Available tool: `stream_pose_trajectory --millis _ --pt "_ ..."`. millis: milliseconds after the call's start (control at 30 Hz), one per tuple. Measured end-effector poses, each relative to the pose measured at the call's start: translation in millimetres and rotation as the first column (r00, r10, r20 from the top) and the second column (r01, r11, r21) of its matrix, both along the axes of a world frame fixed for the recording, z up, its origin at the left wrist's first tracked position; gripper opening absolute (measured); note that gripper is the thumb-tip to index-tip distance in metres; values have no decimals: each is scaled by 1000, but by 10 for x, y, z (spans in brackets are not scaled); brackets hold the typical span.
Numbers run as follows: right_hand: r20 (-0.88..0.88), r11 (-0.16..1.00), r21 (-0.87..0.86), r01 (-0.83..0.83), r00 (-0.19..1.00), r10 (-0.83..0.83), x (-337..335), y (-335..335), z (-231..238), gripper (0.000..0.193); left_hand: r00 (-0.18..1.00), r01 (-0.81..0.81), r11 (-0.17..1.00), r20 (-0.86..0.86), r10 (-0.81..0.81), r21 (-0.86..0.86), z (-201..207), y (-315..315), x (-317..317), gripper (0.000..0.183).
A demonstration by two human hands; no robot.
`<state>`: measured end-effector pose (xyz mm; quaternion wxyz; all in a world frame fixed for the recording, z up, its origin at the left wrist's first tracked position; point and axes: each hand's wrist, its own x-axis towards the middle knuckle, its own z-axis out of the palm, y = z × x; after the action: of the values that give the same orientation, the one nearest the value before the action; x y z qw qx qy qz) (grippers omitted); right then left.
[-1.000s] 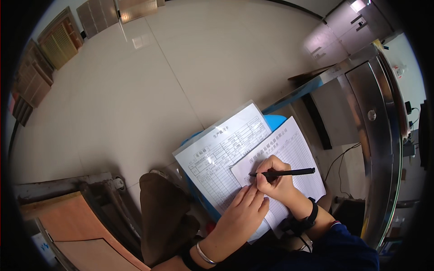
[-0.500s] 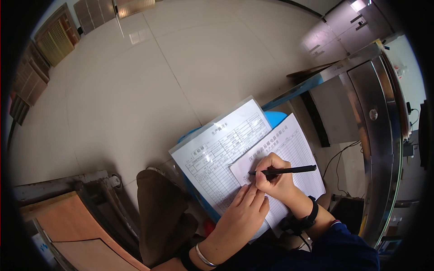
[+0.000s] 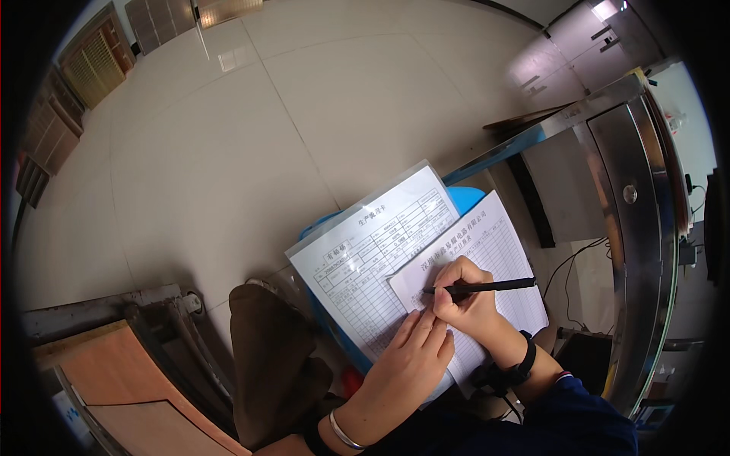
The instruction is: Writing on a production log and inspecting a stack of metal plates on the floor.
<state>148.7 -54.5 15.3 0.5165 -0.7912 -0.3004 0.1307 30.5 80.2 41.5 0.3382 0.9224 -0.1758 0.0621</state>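
Pinched in my right hand is a black pen, its tip resting near the upper left part of a printed form sheet. My left hand lies flat with fingers stretched over the lower left part of that sheet, its fingertips close to my right hand. Under the sheet's left side lies a second printed form in a clear plastic sleeve. Both papers rest on a blue surface, which shows only at its edges.
A metal desk with a round-knobbed drawer stands at the right, with cables below it. At lower left is a metal-framed cart bearing orange-brown boards. Stacked panels stand along the far left.
My right hand and the pen have shifted very slightly to the right. My left hand keeps its place on the sheet.
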Motion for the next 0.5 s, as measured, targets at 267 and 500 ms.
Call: stream_pose_trajectory --millis 267,500 --pt "-7 999 9 -36 999 37 13 -10 -10 14 1000 6 1000 -12 -6 -1 -11 -12 -4 29" --pt "6 1000 -11 9 1000 -9 -2 5 -1 14 1000 4 1000 -21 -4 1 5 -3 -6 29"
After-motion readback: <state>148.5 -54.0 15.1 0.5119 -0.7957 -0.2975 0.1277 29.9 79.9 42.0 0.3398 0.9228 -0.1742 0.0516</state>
